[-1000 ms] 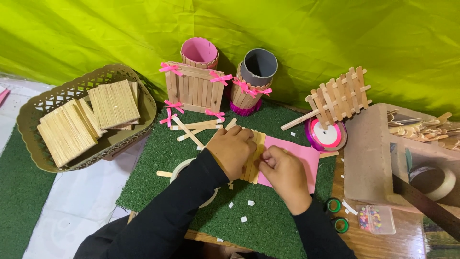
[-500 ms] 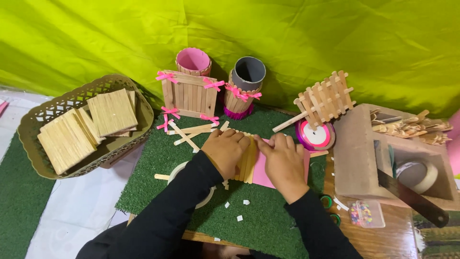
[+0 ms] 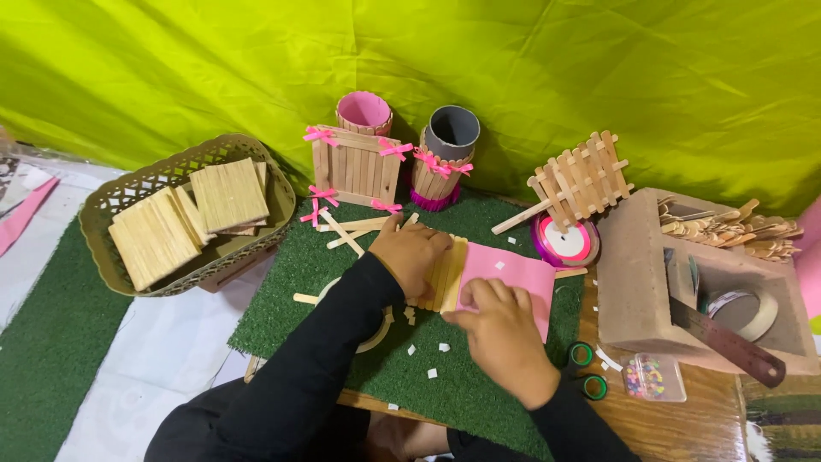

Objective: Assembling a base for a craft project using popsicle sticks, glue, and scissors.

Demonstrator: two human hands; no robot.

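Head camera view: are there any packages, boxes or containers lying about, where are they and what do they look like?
Small clear plastic box: on the wooden table edge at right, rectangular, holding many-coloured beads.
Woven basket: at left, olive, oblong, holding flat wooden stick panels.
Hollow block: at right, greyish-brown, with tape rolls inside.
Two tubes: by the green backdrop, one pink, one grey.
No labels, signs or screens show.

- Open turf (image 3: pixel 479 393) lies before the hands (only small white scraps there).
- Behind: stick box (image 3: pixel 355 167), two cups (image 3: pixel 445 154), loose sticks.
- Right: ribbon spool (image 3: pixel 566 244), block (image 3: pixel 637 274).
- Left: basket (image 3: pixel 103 205).
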